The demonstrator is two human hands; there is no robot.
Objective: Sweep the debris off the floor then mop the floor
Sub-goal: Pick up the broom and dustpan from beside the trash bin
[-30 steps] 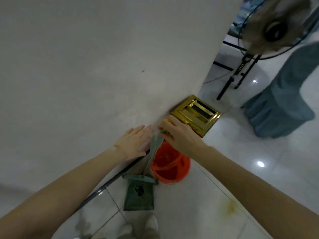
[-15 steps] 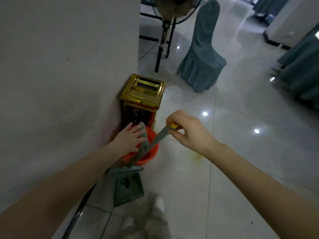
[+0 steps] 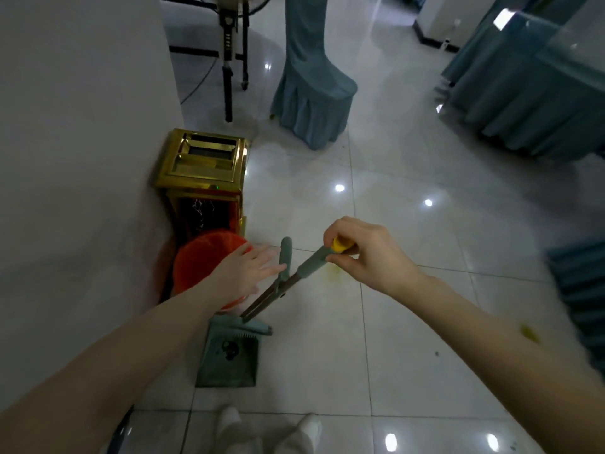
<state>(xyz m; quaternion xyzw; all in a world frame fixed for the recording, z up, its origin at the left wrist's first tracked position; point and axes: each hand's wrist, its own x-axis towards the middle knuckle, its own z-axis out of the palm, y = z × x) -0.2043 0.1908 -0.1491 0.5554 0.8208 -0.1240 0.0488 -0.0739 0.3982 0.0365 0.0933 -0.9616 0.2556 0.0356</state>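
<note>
A green dustpan (image 3: 229, 365) lies on the tiled floor with a dark clump of debris (image 3: 230, 350) in it. Its green handle (image 3: 285, 257) stands upright. My left hand (image 3: 248, 271) has straight fingers, and their tips touch that handle's side. My right hand (image 3: 366, 253) grips the yellow-capped end of a second green-gripped handle (image 3: 311, 265). That handle slants down to the dustpan's rear edge. A yellowish stain (image 3: 331, 273) marks the floor under the handles.
An orange bucket (image 3: 199, 260) stands against the white wall (image 3: 82, 158), beside a gold bin (image 3: 206, 168). A dark pole (image 3: 121, 430) lies at the lower left. A fan stand (image 3: 227, 77), a covered chair (image 3: 311, 93) and a draped table (image 3: 523, 99) stand beyond. My white shoes (image 3: 229, 424) show at the bottom.
My right hand has pulled the yellow-capped handle right, away from the wall. My left hand's fingers have straightened beside the dustpan handle. The view has swung from the wall to the open floor.
</note>
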